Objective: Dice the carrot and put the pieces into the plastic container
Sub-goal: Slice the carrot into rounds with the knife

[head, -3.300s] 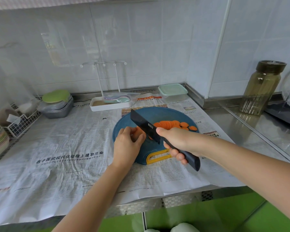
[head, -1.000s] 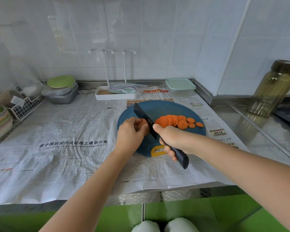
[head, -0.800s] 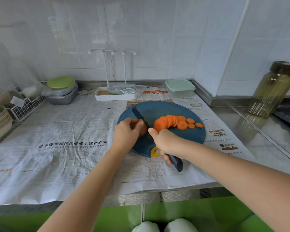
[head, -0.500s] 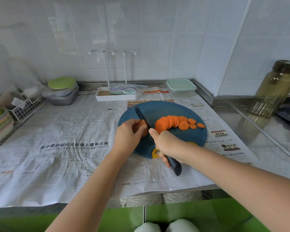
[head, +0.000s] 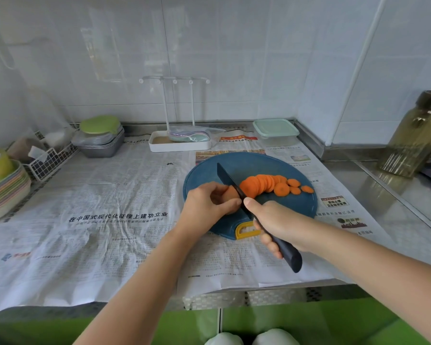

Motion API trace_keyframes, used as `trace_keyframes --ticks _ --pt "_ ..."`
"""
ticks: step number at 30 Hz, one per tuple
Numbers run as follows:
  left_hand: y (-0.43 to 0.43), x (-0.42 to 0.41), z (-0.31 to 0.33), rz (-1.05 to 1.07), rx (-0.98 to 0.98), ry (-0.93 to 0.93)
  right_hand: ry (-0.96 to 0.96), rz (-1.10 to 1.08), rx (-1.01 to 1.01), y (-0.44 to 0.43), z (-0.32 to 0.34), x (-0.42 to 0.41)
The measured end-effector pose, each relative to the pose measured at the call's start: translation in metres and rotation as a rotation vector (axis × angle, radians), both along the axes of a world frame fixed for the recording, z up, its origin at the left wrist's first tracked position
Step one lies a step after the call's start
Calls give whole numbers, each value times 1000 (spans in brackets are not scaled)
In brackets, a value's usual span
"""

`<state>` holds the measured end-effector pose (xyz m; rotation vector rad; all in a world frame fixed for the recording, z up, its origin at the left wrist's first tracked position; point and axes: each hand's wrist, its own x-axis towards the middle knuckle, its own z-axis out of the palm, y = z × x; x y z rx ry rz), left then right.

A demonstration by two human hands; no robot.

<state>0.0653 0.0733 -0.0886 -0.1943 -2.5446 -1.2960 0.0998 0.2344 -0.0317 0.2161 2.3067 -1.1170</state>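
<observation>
Left hand (head: 207, 202) fingers curling round, pinching the carrot stub (head: 230, 191) on the blue cutting board (head: 259, 163); right hand (head: 271, 220) fingers wrapping the knife (head: 228, 179) handle, blade touching the stub. Slices (head: 261, 185) lying fanned right of the blade. Plastic container (head: 275, 130) sitting lidded beyond the board, white rack tray (head: 179, 145) near it; newspaper (head: 110, 195) covering the table (head: 383, 195)

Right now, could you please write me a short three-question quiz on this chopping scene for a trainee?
1. True or false: the container has its lid off.
2. What does the right hand grip? A) the knife B) a spoon C) a jar
3. Fill in: the left hand steadies the carrot on the blue ____.

Key: 1 false, the lid is on; 2 A; 3 board.
</observation>
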Motion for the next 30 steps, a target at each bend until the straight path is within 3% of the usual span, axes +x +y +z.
trace_keyframes --ticks 10,16,27,30 --pt "-1 -5 1 35 124 -80 67 61 176 -11 -5 3" --pt "0 -1 2 16 49 -39 2 42 188 -15 0 1" --pt "-2 6 3 -66 38 -5 -3 -36 66 -9 -6 -4" --pt "-4 5 2 -36 74 -25 -37 -65 -133 2 -8 -7"
